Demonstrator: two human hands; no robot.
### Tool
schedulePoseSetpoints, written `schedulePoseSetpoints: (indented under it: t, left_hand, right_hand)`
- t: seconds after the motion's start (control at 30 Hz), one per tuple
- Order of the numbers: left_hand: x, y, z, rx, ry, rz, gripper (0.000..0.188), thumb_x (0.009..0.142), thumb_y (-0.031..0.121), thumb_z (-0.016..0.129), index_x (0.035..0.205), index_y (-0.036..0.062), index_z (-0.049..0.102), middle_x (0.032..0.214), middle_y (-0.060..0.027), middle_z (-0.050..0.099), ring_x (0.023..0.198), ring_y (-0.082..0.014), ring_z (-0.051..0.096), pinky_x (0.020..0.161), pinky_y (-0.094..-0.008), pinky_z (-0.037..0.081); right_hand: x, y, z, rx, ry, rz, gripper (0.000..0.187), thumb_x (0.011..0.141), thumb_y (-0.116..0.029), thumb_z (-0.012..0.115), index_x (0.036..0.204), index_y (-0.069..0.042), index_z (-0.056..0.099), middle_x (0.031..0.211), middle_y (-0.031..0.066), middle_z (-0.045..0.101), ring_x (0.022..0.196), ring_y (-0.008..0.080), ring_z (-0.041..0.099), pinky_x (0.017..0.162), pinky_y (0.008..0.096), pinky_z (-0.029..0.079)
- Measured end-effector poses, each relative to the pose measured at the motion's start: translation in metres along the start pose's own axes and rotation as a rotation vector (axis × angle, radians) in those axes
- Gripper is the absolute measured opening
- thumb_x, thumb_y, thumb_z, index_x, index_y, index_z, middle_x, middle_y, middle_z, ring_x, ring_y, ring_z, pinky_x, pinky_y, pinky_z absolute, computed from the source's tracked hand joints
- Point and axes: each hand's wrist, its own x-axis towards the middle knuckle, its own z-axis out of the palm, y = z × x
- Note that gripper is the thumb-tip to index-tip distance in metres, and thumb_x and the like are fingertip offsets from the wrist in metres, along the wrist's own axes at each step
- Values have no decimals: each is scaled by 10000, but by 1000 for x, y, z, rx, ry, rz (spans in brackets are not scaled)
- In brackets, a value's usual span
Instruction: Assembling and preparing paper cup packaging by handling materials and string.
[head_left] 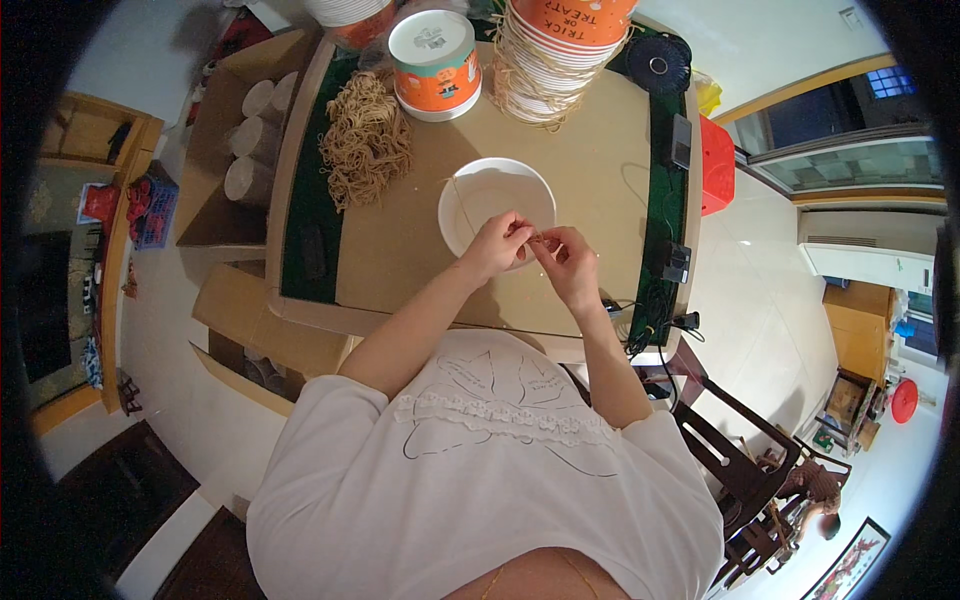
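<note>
Pinched tight at the fingertips, left hand and right hand together over the near rim of the white bucket. Looks closed on the thin cord, no gap to speak of. Too small to tell strand from strand, or whether already knotted. Can't tell about contact with the rim either.

Bucket: standing mouth up on the brown sheet, right in front of the body. Cord: running from the far-left rim across the open mouth, down to the left hand.

Step in hand, judging from this: fastening the near end of the cord at the rim, far end seemingly fixed. Next move calls for a firm pinch on the short end, then an even pull to snug down, without bending the rim or tugging the far end loose.

Nearby: loose hank of cord beyond the bucket to the left, upturned orange bucket just beside, bucket stack farther right with cords draped around the rims.
</note>
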Motion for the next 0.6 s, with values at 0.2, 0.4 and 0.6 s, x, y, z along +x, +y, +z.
schedulePoseSetpoints:
  t: [0.2, 0.4, 0.6]
  left_hand:
    - [-6, 16, 2, -53, -14, -125, 154, 900, 167, 547, 964, 29, 566, 825, -22, 624, 601, -58, 512, 480, -210, 409]
    - [5, -6, -2, 155, 57, 249, 120, 868, 118, 593, 888, 1, 607, 780, -37, 638, 573, -68, 519, 476, -220, 401]
    - [9, -7, 1, 41, 152, 173, 120, 871, 95, 558, 822, -15, 552, 697, -84, 640, 509, -95, 539, 458, -241, 429]
  right_hand:
    - [0, 7, 0, 1, 16, -26, 73, 784, -59, 667, 832, -13, 636, 755, 94, 596, 602, 167, 556, 530, 288, 442]
    - [-2, 1, 0, -21, 23, 8, 84, 765, -56, 682, 818, -11, 635, 744, 95, 591, 580, 175, 550, 537, 287, 448]
    - [-2, -2, 0, -71, 13, -32, 83, 772, -66, 678, 795, -10, 621, 721, 97, 574, 568, 171, 543, 521, 287, 437]
